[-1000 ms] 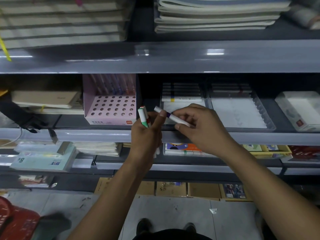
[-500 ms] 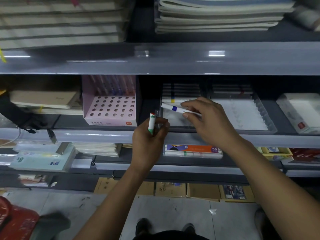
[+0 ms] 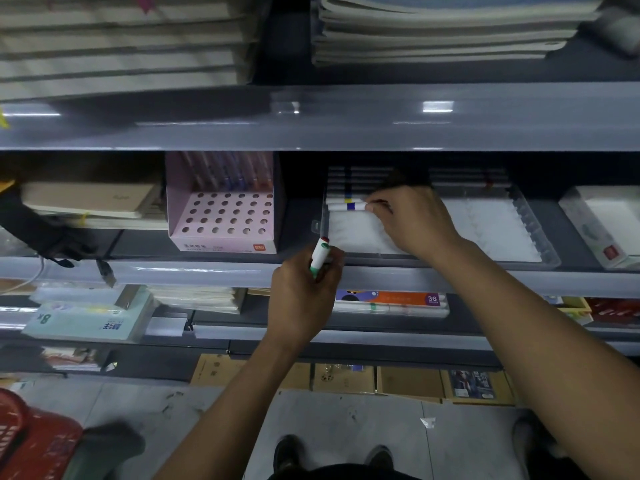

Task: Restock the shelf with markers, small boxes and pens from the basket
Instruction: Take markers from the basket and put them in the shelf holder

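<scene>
At right hand (image 3: 412, 220) fingertips, blue-band marker (image 3: 348, 206) lies in clear tray (image 3: 533, 237), pinched at its end, touching the row behind. Left hand (image 3: 301, 303) clenches green marker (image 3: 319, 255) w/ a red-tipped one. Risk: loose release, marker rolls fwd; left pair may slip.

The right hand (image 3: 412, 220) is laying a blue-banded marker (image 3: 346, 205) in the clear tray (image 3: 533, 233); just below the tray's front-left corner, the left hand (image 3: 304, 292) is gripping 2 markers (image 3: 319, 254).
</scene>
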The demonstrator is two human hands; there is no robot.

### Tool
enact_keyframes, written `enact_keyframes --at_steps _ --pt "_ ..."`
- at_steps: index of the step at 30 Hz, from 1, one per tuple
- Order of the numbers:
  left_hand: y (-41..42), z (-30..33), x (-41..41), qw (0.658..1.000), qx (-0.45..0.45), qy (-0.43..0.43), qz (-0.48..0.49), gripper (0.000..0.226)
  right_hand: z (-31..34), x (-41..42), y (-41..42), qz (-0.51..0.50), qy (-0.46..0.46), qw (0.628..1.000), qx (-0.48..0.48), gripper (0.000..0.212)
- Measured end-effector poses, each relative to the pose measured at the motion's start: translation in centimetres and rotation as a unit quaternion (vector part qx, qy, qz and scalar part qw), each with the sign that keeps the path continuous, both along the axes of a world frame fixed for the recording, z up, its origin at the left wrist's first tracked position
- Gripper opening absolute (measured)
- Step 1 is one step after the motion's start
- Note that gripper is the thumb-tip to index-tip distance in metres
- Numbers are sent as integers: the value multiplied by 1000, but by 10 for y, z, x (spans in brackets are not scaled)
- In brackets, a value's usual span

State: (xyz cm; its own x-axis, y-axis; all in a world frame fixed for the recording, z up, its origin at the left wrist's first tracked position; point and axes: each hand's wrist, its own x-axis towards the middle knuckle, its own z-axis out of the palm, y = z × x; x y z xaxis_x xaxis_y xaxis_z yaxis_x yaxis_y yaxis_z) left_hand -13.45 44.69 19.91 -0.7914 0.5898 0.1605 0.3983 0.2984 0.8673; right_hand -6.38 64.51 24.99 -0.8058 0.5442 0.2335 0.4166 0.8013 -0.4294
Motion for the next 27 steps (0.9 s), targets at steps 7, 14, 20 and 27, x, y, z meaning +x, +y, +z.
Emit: enact_keyframes --at_steps 7,14,20,27 --pt "-2 0 0 1000 5 -11 -10 22 5 -2 -4 0 -24 997 78 21" --pt "-2 2 2 999 9 -43 1 20 5 -9 -4 -3 -69 993 97 21" --pt "-5 23 5 967 107 -222 -72 22 13 0 -11 16 -97 990 104 21" --pt "-9 35 5 869 254 -404 -133 22 1 22 -45 16 71 996 43 20"
